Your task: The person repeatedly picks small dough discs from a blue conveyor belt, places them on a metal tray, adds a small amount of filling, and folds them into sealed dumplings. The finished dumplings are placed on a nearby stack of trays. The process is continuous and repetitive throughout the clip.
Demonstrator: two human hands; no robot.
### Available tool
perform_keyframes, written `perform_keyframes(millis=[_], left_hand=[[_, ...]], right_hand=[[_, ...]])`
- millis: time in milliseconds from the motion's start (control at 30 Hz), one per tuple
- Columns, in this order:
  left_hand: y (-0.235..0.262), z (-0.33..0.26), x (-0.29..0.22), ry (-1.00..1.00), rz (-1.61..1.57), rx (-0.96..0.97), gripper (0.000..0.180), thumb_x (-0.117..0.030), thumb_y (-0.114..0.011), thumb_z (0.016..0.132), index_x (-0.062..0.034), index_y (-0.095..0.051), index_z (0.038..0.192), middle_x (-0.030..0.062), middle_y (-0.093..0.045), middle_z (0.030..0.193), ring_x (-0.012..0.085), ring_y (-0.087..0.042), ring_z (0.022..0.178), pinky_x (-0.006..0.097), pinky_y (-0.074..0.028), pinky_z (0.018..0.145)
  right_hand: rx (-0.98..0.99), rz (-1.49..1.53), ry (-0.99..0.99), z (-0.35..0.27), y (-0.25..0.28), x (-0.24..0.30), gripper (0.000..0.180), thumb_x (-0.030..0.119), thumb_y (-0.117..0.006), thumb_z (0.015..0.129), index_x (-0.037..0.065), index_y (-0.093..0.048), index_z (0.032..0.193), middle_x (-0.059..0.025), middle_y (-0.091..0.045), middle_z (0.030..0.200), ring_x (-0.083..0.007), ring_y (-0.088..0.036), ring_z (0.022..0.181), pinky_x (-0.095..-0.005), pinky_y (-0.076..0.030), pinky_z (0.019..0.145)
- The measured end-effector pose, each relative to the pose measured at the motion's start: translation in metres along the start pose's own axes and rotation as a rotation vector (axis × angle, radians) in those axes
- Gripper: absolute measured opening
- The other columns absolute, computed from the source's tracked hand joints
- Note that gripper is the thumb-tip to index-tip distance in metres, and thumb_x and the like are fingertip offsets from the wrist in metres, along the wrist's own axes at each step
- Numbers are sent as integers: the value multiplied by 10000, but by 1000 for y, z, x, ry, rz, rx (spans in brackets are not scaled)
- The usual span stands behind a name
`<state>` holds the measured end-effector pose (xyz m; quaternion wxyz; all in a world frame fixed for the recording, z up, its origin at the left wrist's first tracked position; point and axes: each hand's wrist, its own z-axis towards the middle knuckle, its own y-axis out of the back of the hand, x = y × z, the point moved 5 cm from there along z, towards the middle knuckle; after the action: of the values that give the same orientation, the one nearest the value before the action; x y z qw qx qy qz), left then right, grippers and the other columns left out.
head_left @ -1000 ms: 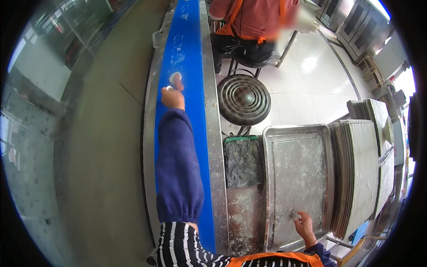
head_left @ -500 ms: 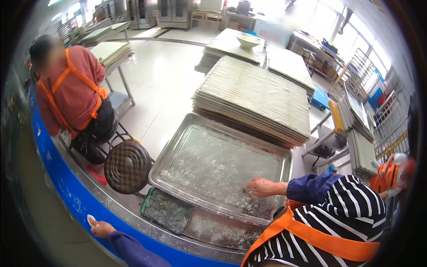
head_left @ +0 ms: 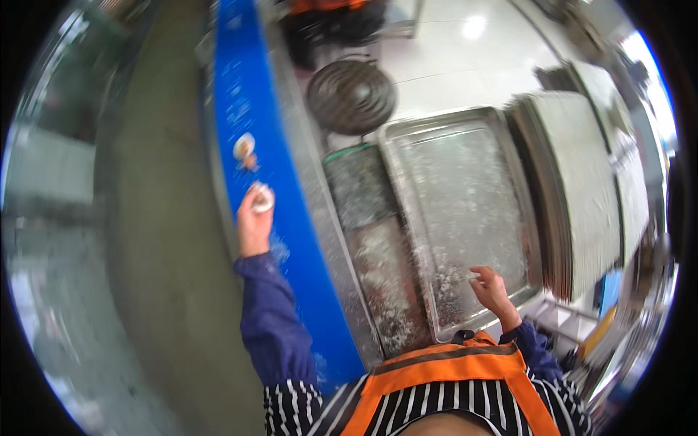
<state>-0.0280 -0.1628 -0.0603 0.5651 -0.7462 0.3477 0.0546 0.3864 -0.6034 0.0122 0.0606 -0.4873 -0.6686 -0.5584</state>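
Note:
On the blue conveyor belt (head_left: 291, 240), my left hand (head_left: 253, 231) has its fingers closed on a small round white dough wrapper (head_left: 263, 199) with brownish filling in its middle. Farther along the belt, ahead of that hand, lies a second filled dough wrapper (head_left: 244, 145), with some brownish filling beside it. My right hand (head_left: 493, 289) hovers over the near right part of a flour-dusted metal tray (head_left: 465, 174). Its thumb and fingers are curled together, and a small whitish bit shows at the tips; what it is I cannot make out.
Between belt and tray lie a dark floury board with a green edge (head_left: 360, 185) and a reddish-brown floury surface (head_left: 385, 276). A round stool (head_left: 351, 97) stands beyond. Stacked pale boards (head_left: 574, 189) rise right of the tray. A seated person (head_left: 327, 29) is partly seen ahead.
My view has swung left and down toward the belt. My left hand still holds the wrapper, now seen nearer the second one. My right hand stays over the tray.

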Motion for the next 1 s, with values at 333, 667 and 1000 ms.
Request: perform_keyframes(millis=[333, 667, 1000], left_hand=[[-81, -142, 44, -152, 86, -69, 216, -171, -473, 972, -20, -596, 1065, 122, -635, 1090, 279, -608, 1076, 451, -506, 946], [-168, -197, 160, -268, 796, -42, 280, -111, -526, 984, 8, -480, 1233, 152, -601, 1180, 225, -616, 1057, 345, -508, 930], [-155, -193, 163, -467, 1439, 280, 415, -268, -532, 996, 22, -508, 1292, 239, -537, 1303, 374, -525, 1205, 449, -414, 1014]], right_hand=[[284, 313, 77, 25, -19, 39, 279, 134, -643, 882, 3, -657, 1128, -166, -694, 1037, -182, -677, 887, -315, -546, 754], [781, 1366, -50, 48, -79, 225, 387, 279, -494, 1028, 18, -509, 1313, -59, -603, 1219, -161, -580, 1109, -346, -484, 926], [674, 1369, -402, 59, -101, 151, 269, 219, -576, 979, 63, -560, 1198, -30, -614, 1040, -160, -597, 918, -367, -513, 791]])
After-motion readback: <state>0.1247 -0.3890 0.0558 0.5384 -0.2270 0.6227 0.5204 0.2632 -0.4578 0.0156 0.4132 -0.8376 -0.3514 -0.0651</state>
